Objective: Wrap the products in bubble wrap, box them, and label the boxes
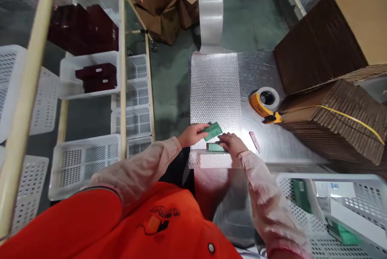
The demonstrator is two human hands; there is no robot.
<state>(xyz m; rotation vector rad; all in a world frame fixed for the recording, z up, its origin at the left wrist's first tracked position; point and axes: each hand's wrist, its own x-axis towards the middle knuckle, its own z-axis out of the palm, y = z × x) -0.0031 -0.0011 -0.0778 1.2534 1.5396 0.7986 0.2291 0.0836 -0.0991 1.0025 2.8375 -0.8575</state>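
Grey-green concrete floor runs behind everything. At the far left, white perforated plastic baskets (pixel 84 164) sit on a cream tube rack, two of them holding dark red boxes (pixel 96 77). Brown cardboard cartons (pixel 163 5) stand on the floor beyond. On the shiny metal desk (pixel 272 138) lies a clear bubble wrap sheet (pixel 215 94) fed from a roll. The left hand (pixel 192 135) has a narrow grip pinching a small green flat box (pixel 213 131); the right hand (pixel 231 143) lies on a second green box (pixel 215 147) on the sheet's near end, its grip unclear. Just beside are a pink pen (pixel 254 141), a yellow tape dispenser (pixel 264 106) and bundled corrugated cardboard (pixel 335 118).
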